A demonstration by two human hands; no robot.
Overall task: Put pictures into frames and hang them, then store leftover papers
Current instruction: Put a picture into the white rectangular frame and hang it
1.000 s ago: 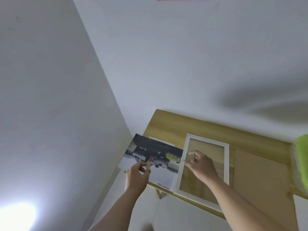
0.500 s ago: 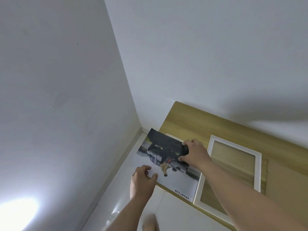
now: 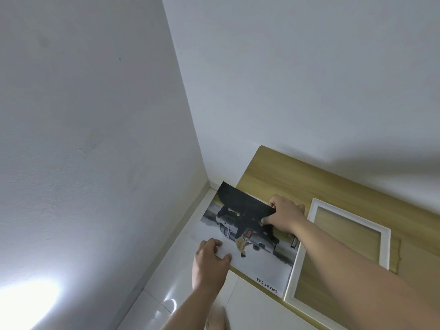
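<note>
2 hands hold our picture (image 3: pixel 262 264). Our left hand (image 3: pixel 209 258) pinches its near left edge, thumb on top, and our right hand (image 3: pixel 284 216) grips its far dark edge with curled fingers. The picture, a car scene with "SMART CAB" printed on its white margin, lies partly on the counter (image 3: pixel 285 172) and juts past the left end over the floor (image 3: pixel 190 294). Its right edge meets a white frame (image 3: pixel 295 265) lying flat on the counter, wood showing through it.
</note>
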